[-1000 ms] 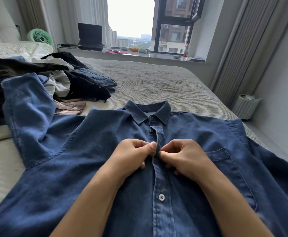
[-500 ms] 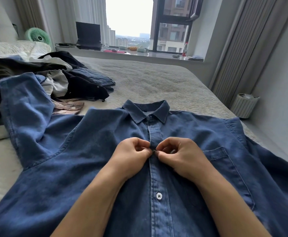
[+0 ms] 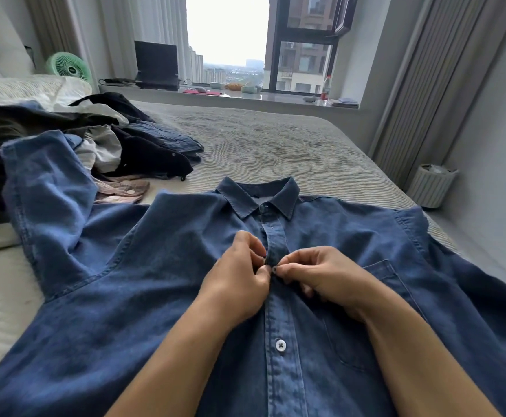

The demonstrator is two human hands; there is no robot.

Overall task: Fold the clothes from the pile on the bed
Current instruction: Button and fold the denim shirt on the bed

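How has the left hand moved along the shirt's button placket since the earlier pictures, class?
Cannot tell. The left hand pinches the placket beside the right hand, between collar and white button, much as before.

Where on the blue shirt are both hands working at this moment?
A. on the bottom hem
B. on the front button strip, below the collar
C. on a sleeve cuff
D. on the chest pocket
B: the left hand and right hand pinch the button strip of the blue shirt, below the collar.
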